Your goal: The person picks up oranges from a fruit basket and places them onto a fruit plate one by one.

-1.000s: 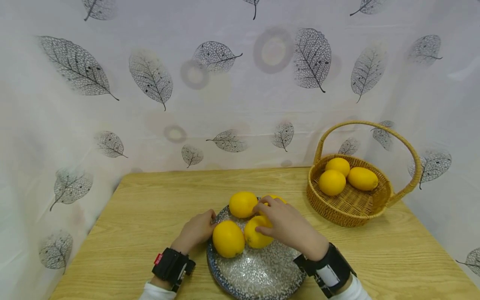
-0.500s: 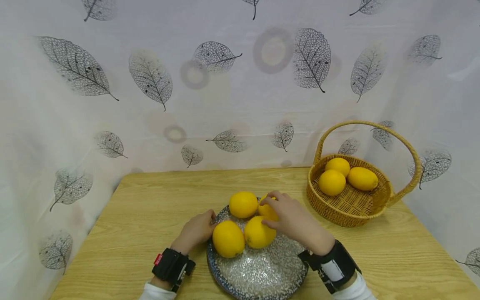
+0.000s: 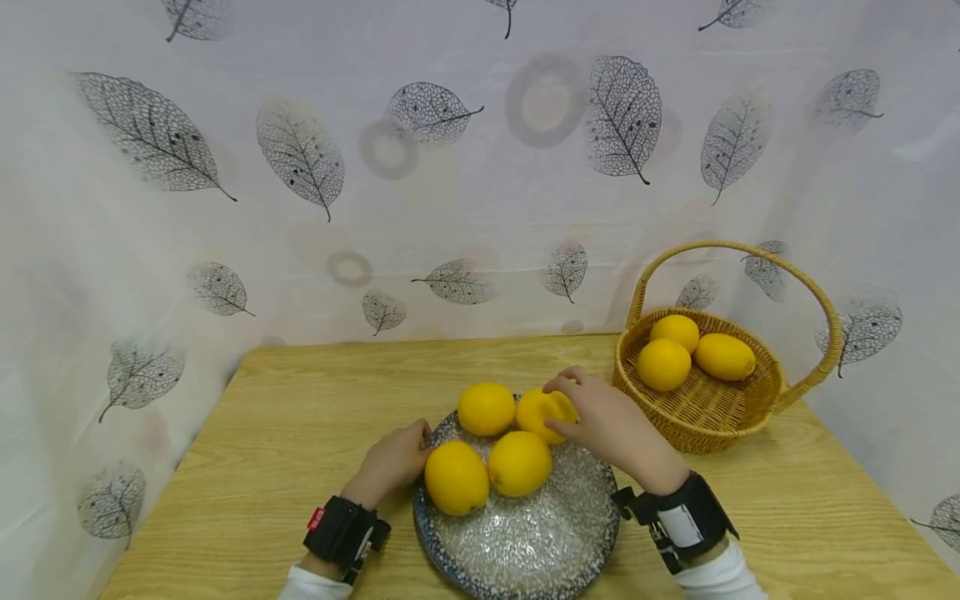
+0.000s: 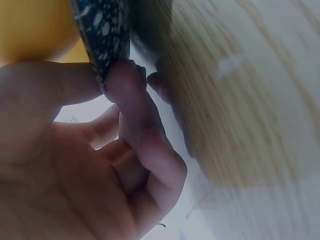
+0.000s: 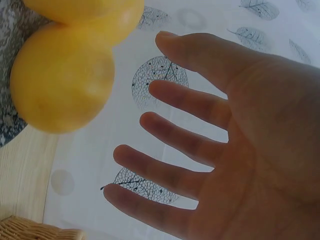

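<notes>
Right hand [image 3: 615,432] has shifted rightward; its fingers, spread and holding nothing, hang by the far right edge of the plate [image 3: 525,546]. Left hand [image 3: 393,460] pinches the plate's left rim. Four fruits [image 3: 520,464] sit towards the plate's far side; beyond it to the right, a basket [image 3: 701,408] holds three more.

A speckled plate [image 3: 525,537] is set on the wooden counter [image 3: 315,408] and is touched at its left rim by the left hand [image 3: 393,460]. Four yellow fruits [image 3: 519,464] are borne on the plate, the back right one partly hidden by the right hand [image 3: 609,421]. Three similar fruits [image 3: 664,365] are held in a wicker basket [image 3: 686,427] before a leaf-printed backdrop [image 3: 465,196].
</notes>
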Demonstrator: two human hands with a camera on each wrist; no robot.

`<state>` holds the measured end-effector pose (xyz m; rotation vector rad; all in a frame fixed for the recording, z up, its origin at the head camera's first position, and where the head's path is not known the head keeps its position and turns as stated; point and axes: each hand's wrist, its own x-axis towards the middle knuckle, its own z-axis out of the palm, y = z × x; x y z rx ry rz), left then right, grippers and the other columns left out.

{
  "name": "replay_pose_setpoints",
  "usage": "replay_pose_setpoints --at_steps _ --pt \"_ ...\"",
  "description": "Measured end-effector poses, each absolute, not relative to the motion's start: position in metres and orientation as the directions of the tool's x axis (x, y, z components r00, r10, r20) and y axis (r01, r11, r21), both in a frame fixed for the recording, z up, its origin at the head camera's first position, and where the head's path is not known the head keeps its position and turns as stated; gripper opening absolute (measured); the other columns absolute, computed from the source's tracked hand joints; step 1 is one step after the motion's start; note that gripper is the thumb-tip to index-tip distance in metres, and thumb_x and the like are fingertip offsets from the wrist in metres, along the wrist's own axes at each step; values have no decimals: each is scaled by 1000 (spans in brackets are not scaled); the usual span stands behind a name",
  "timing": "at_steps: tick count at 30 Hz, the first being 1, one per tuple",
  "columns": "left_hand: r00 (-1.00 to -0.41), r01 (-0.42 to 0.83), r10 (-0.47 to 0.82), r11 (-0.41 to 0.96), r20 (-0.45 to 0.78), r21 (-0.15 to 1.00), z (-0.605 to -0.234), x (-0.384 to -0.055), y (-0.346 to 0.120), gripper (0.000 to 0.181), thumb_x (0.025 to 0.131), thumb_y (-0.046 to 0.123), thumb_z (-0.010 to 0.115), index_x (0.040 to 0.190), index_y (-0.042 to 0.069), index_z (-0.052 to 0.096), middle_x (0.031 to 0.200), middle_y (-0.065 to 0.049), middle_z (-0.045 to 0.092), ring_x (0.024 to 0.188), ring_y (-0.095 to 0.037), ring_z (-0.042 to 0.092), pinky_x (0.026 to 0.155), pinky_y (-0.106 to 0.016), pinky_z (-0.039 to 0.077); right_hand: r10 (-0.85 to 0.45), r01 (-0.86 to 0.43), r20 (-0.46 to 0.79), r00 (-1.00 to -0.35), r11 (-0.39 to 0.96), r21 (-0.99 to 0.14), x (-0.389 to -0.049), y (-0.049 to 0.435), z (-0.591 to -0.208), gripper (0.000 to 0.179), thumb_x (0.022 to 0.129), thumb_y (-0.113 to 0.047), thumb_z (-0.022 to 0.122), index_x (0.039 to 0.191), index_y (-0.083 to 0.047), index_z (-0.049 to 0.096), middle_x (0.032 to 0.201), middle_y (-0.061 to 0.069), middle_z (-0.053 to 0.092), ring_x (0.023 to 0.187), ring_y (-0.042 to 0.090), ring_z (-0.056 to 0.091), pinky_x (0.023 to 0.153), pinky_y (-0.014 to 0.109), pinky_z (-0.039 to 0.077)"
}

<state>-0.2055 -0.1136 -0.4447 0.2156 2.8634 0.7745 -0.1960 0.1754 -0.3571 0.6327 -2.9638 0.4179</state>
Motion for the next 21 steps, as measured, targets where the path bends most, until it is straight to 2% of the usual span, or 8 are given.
replay_pose_setpoints --at_steps 9,21 --pt "-975 104 186 858 -117 504 -445 -205 -114 22 90 21 60 103 4 61 75 -6 62 60 -16 49 51 -28 38 -373 -405 165 -913 874 -267 -204 192 -359 42 85 -30 71 120 -7 64 127 18 61 104 32 62 82 49 56" --pt "-974 89 183 851 -134 517 -444 -205 -114 21 91 21 60 103 5 61 75 -6 61 61 -17 50 52 -28 38 -327 -367 182 -927 890 -272 -211 209 -361 42 87 -29 69 120 -4 64 128 21 59 108 38 59 84 53 54"
